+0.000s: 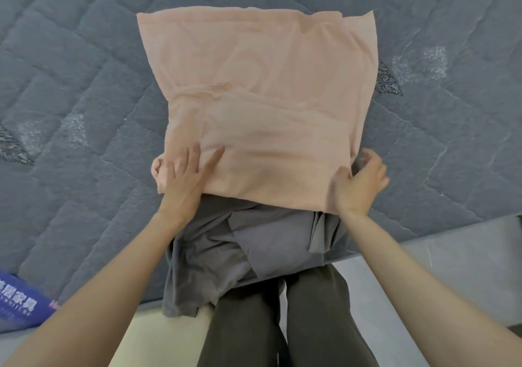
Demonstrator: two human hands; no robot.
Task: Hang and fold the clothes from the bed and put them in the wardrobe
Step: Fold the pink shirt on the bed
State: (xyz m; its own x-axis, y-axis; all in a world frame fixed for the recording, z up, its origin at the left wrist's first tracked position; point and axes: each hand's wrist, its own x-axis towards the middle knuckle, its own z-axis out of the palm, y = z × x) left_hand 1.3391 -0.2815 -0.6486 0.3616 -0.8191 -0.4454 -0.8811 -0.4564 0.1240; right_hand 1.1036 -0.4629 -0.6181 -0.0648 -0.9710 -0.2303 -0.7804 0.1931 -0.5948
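A peach garment [262,98] lies flat on the grey quilted bed [84,84], folded into a long rectangle with a bunched bit sticking out at its near left corner. My left hand [183,174] rests flat on that near left corner, fingers spread. My right hand [360,183] pinches the garment's near right corner between thumb and fingers. A crumpled grey garment [226,253] lies under the peach one's near edge and hangs over the edge of the bed in front of my legs.
A blue printed label or bag [19,301] sits at the bed's near left corner. The bed edge runs diagonally at lower right, with pale floor [395,296] beyond it. My dark trouser legs [282,324] stand against the bed.
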